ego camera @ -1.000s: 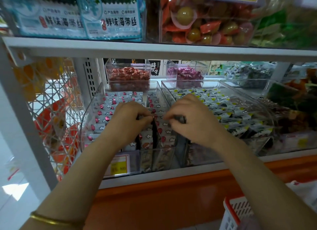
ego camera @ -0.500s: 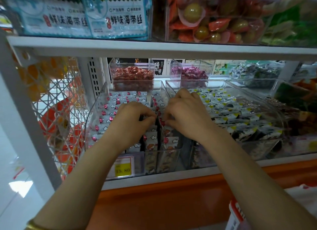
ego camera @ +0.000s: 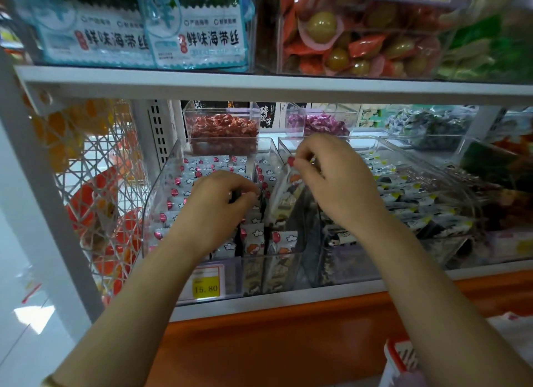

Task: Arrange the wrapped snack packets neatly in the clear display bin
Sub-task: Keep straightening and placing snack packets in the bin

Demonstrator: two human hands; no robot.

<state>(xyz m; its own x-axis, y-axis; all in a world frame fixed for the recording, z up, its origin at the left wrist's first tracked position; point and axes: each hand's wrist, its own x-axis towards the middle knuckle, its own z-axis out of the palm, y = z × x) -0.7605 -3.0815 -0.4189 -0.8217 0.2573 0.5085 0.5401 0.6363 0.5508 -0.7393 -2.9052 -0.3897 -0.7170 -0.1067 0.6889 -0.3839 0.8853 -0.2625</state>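
Observation:
A clear display bin [ego camera: 161, 196] on the lower shelf holds rows of white wrapped snack packets [ego camera: 202, 170] with red and cloud prints. My right hand [ego camera: 337, 181] pinches the top of one packet [ego camera: 284, 199] and holds it lifted and tilted above the bin's right rows. Over the middle rows, my left hand [ego camera: 219, 210] has curled fingers that pinch the tops of the packets there. More packets stand upright at the bin's front [ego camera: 268, 242].
A second clear bin [ego camera: 450, 181] of black-and-white packets sits to the right. Small bins of red sweets [ego camera: 222, 129] and purple sweets [ego camera: 326, 124] stand behind. A yellow price tag [ego camera: 206, 288] hangs at the front. The upper shelf [ego camera: 259, 83] is close overhead; a white-and-red basket [ego camera: 401, 357] sits low right.
My right hand has risen and moved back, lifting one packet out of the row. My left hand stays on the middle packets. The camera has come closer.

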